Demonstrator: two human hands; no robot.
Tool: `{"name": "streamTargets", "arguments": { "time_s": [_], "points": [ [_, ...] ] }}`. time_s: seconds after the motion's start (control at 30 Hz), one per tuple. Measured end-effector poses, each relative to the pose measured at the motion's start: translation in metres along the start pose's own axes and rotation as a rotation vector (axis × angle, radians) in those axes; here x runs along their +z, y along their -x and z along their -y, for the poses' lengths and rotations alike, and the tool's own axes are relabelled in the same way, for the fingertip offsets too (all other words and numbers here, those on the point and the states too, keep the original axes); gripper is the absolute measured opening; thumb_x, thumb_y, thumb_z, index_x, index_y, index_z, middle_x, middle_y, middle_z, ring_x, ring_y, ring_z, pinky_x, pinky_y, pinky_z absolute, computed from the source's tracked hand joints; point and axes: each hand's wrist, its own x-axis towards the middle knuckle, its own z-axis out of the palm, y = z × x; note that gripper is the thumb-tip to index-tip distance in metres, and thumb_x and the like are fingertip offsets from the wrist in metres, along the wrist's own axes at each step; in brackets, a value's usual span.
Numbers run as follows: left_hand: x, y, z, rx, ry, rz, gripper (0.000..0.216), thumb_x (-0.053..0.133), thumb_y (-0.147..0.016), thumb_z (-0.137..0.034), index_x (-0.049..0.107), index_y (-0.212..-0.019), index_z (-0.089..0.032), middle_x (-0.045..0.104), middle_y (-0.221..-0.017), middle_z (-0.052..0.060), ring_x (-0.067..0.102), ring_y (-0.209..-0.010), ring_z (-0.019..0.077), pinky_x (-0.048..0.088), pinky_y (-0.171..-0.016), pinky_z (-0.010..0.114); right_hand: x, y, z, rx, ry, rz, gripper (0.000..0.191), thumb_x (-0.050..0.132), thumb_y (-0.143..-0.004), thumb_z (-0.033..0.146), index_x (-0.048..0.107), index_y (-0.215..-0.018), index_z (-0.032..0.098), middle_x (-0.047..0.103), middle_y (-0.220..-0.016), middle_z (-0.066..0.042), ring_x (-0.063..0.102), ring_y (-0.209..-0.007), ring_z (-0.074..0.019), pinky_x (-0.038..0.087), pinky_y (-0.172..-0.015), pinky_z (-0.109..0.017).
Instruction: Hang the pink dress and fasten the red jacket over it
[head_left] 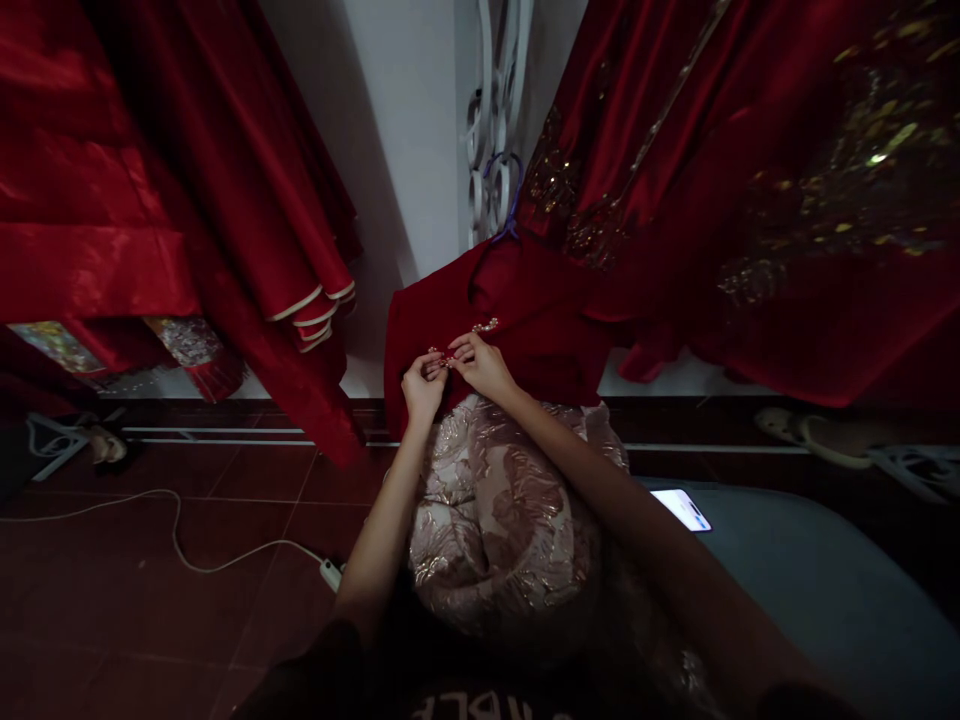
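A dark red garment (555,310) is spread in front of me, with a purple hanger (512,225) at its neck. Pale bead trim (486,326) shows on its front. My left hand (424,387) is closed in a pinch at the lower end of this trim. Close beside it, my right hand (484,366) pinches the beads too, its fingertips almost meeting the left ones. Too small to make out is any needle or thread. Beneath the garment, a pink and gold brocade cloth (502,500) covers my lap.
Red drapes or garments hang on the left (262,180) and, with gold sequins, on the right (825,200). A lit phone (681,510) lies on a grey surface (810,570). A white cable (225,565) crosses the tiled floor (150,620). Shoes (817,440) stand at the far right.
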Motion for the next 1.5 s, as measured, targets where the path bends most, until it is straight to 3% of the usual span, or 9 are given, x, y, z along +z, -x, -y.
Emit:
{"name": "streamTargets", "arguments": {
  "time_s": [0.2, 0.47, 0.67, 0.8, 1.0, 1.13, 1.23, 1.33, 1.5],
  "points": [
    [-0.004, 0.005, -0.005, -0.020, 0.000, 0.028, 0.027, 0.065, -0.071, -0.016, 0.068, -0.098, -0.012, 0.071, -0.099, 0.010, 0.069, -0.085, 0.0171, 0.055, -0.085, 0.033, 0.003, -0.001, -0.001, -0.035, 0.113, 0.003, 0.022, 0.057, -0.077, 0.012, 0.055, -0.098, 0.018, 0.063, -0.083, -0.002, 0.061, -0.074, -0.0120, 0.051, -0.067, -0.023],
    [-0.011, -0.001, -0.015, 0.043, -0.266, 0.026, 0.023, 0.064, -0.074, -0.020, 0.071, -0.095, -0.014, 0.073, -0.088, 0.007, 0.069, -0.077, 0.0156, 0.056, -0.077, 0.028, 0.006, 0.001, -0.001, -0.095, 0.144, -0.056, 0.021, 0.055, -0.081, 0.018, 0.056, -0.101, 0.019, 0.063, -0.084, -0.002, 0.061, -0.072, -0.0121, 0.051, -0.067, -0.024],
    [-0.021, -0.006, -0.030, 0.137, -0.473, 0.130, 0.017, 0.064, -0.075, -0.025, 0.072, -0.088, -0.018, 0.073, -0.083, 0.004, 0.069, -0.075, 0.0150, 0.054, -0.072, 0.025, 0.010, 0.004, -0.004, -0.092, 0.145, -0.123, 0.016, 0.054, -0.082, 0.019, 0.057, -0.098, 0.019, 0.065, -0.090, -0.004, 0.061, -0.076, -0.0129, 0.051, -0.069, -0.025],
    [-0.022, -0.014, -0.023, 0.183, -0.376, 0.191, 0.013, 0.063, -0.074, -0.022, 0.070, -0.085, -0.018, 0.072, -0.083, 0.004, 0.068, -0.073, 0.0137, 0.054, -0.072, 0.025, 0.010, -0.001, -0.003, -0.042, 0.140, -0.127, 0.014, 0.055, -0.080, 0.018, 0.057, -0.094, 0.018, 0.066, -0.088, -0.004, 0.062, -0.075, -0.0130, 0.052, -0.068, -0.025],
    [-0.027, -0.006, -0.004, 0.197, -0.130, 0.171, 0.020, 0.055, -0.081, -0.020, 0.062, -0.099, -0.018, 0.068, -0.095, 0.006, 0.064, -0.089, 0.0130, 0.051, -0.085, 0.029, -0.026, 0.001, 0.007, -0.008, 0.062, 0.108, 0.013, 0.054, -0.081, 0.014, 0.063, -0.090, 0.017, 0.070, -0.087, -0.004, 0.066, -0.079, -0.0127, 0.052, -0.076, -0.026],
    [-0.041, 0.018, -0.001, 0.252, -0.327, 0.156, 0.020, 0.049, -0.084, -0.018, 0.063, -0.098, -0.020, 0.064, -0.100, 0.007, 0.060, -0.097, 0.0159, 0.046, -0.093, 0.032, -0.068, 0.022, 0.010, 0.065, 0.190, 0.174, 0.013, 0.056, -0.083, 0.021, 0.067, -0.088, 0.017, 0.071, -0.089, -0.005, 0.067, -0.078, -0.0157, 0.052, -0.073, -0.028],
    [-0.045, 0.033, 0.006, 0.213, -0.517, 0.191, 0.037, 0.063, -0.074, -0.022, 0.057, -0.110, -0.020, 0.059, -0.107, 0.009, 0.058, -0.101, 0.0209, 0.046, -0.091, 0.036, -0.086, 0.039, 0.004, 0.108, 0.348, 0.219, 0.013, 0.055, -0.083, 0.022, 0.067, -0.087, 0.018, 0.071, -0.085, -0.005, 0.066, -0.074, -0.0166, 0.050, -0.069, -0.027],
    [-0.043, 0.040, 0.015, 0.117, -0.696, 0.243, 0.047, 0.069, -0.068, -0.026, 0.054, -0.112, -0.019, 0.058, -0.105, 0.011, 0.059, -0.094, 0.0235, 0.047, -0.084, 0.037, -0.085, 0.053, -0.006, 0.120, 0.460, 0.223, 0.020, 0.056, -0.082, 0.019, 0.064, -0.100, 0.018, 0.069, -0.088, -0.006, 0.065, -0.076, -0.0170, 0.048, -0.068, -0.027],
    [-0.041, 0.035, 0.006, 0.077, -0.806, 0.271, 0.020, 0.066, -0.068, -0.020, 0.055, -0.086, -0.021, 0.058, -0.075, 0.004, 0.060, -0.069, 0.0195, 0.045, -0.070, 0.030, -0.067, 0.066, -0.023, 0.124, 0.684, 0.123, 0.033, 0.064, -0.074, 0.019, 0.058, -0.107, 0.018, 0.062, -0.102, -0.012, 0.060, -0.091, -0.0233, 0.046, -0.068, -0.029]
  ]
}}
